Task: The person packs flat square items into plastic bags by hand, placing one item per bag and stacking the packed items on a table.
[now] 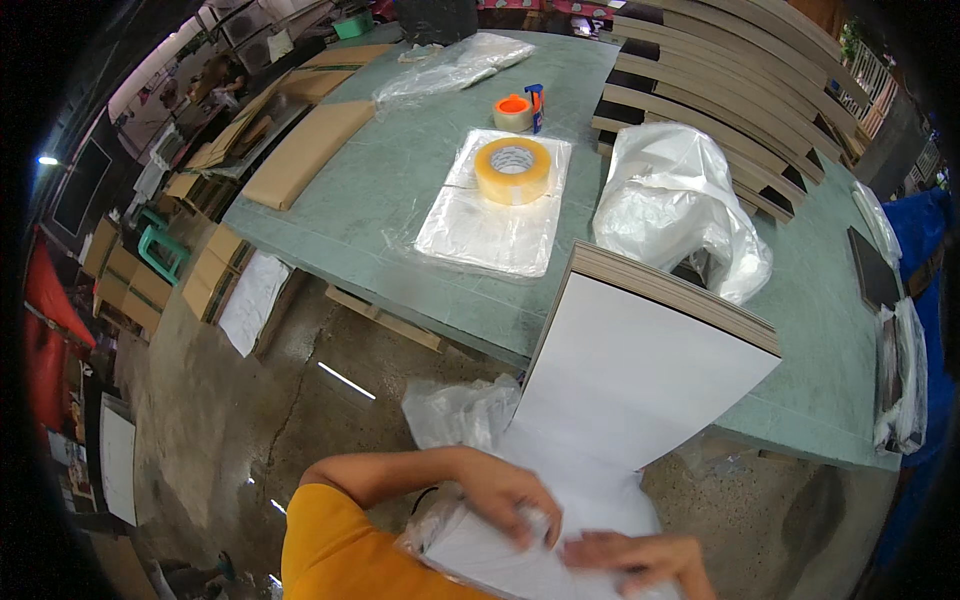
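Note:
My left hand (508,498) reaches across close to my body, over a white bundle (470,545) with clear plastic about it. Motion blurs its bent fingers, and whether they grip anything cannot be made out. Facing it, my right hand (640,556) has its fingers stretched flat toward the left hand, over the same white surface, also blurred. Just beyond both hands, a thick stack of boards (650,360) with a white front face stands tilted against the table's near edge. Crumpled clear plastic (460,412) hangs to the left of this stack.
On the green table (370,220) lie flat plastic bags (490,235) under a yellowish tape roll (512,170). An orange-and-blue tape dispenser (515,112) stands behind. White plastic (670,190) is heaped beside stacked grey-brown boards (720,90). Folded cardboard (310,155) lies at the left edge.

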A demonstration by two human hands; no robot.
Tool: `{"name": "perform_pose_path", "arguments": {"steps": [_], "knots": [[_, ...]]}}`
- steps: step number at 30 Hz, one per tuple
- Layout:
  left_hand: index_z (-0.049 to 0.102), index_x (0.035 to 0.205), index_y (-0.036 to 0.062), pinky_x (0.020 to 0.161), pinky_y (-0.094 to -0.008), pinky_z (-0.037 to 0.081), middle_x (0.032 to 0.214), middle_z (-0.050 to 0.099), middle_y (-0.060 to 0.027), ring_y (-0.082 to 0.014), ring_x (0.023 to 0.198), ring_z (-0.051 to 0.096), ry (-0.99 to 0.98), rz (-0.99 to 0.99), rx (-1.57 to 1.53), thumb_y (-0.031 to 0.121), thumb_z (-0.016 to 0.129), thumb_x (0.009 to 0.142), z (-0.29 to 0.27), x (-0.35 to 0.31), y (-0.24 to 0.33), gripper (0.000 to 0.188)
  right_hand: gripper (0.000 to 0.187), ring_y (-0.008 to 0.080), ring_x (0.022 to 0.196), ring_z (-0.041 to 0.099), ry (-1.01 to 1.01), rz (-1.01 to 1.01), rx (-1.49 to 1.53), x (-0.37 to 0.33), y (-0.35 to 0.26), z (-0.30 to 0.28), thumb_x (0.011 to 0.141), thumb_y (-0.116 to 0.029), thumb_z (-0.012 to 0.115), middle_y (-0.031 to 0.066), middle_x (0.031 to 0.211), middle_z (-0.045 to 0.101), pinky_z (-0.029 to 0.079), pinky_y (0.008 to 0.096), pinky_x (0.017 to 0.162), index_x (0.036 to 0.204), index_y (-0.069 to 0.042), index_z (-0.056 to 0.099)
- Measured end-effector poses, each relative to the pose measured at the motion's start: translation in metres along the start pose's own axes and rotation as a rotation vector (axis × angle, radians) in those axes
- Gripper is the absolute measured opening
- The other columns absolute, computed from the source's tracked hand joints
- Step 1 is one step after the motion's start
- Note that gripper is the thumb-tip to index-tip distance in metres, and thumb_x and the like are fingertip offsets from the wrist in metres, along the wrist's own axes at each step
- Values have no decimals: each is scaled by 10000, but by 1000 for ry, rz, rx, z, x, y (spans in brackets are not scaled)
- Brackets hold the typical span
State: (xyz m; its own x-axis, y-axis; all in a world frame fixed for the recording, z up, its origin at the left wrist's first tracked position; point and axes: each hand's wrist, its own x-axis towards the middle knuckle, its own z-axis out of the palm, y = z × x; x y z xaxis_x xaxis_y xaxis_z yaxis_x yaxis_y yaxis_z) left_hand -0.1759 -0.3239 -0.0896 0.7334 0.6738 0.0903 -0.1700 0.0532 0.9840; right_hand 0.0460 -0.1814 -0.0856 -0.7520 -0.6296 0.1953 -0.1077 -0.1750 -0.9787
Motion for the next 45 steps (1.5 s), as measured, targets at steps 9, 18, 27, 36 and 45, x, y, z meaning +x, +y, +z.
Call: {"name": "perform_pose_path", "arguments": {"steps": [9, 18, 27, 36, 45], "knots": [[528, 929, 28, 743, -345, 410, 799, 525, -154, -285, 725, 506, 641, -340, 568, 306, 513, 826, -64, 57, -87, 296, 620, 270, 1151, 362, 585, 692, -245, 4, 98, -50, 798, -441, 515, 186, 1227, 384, 276, 356, 952, 1223, -15, 367], [322, 1231, 21, 883, -321, 361, 1091, 479, -97, -149, 1001, 467, 1007, -114, 13, 120, 719, 648, -70, 55, 70, 712, 150, 36, 641, 469, 1093, 202, 98, -4, -28, -69, 724, -115, 666, 11, 729, 550, 387, 183, 571, 780, -20, 566], [365, 1195, -19, 790, -293, 372, 933, 496, -95, -178, 814, 463, 903, 42, 431, 465, 483, 811, -58, 66, 44, 629, 389, 103, 761, 526, 1207, 119, -109, 37, -16, -64, 649, -180, 736, 48, 849, 574, 431, 271, 685, 928, 14, 546], [485, 1108, 32, 581, -150, 357, 694, 415, 36, -32, 625, 390, 1283, 89, 451, 24, 714, 631, -71, 39, 62, 529, 430, 83, 777, 517, 1058, -16, 8, 23, -5, -68, 621, -159, 758, -9, 782, 576, 423, 230, 682, 963, 4, 554], [465, 1009, 36, 625, -159, 393, 742, 449, 9, -48, 663, 426, 1373, 390, 373, -12, 688, 649, -77, 17, 77, 426, 574, 124, 821, 511, 753, 573, -82, 5, -36, -68, 610, -189, 738, 89, 948, 544, 419, 239, 636, 1081, 3, 475]]}}
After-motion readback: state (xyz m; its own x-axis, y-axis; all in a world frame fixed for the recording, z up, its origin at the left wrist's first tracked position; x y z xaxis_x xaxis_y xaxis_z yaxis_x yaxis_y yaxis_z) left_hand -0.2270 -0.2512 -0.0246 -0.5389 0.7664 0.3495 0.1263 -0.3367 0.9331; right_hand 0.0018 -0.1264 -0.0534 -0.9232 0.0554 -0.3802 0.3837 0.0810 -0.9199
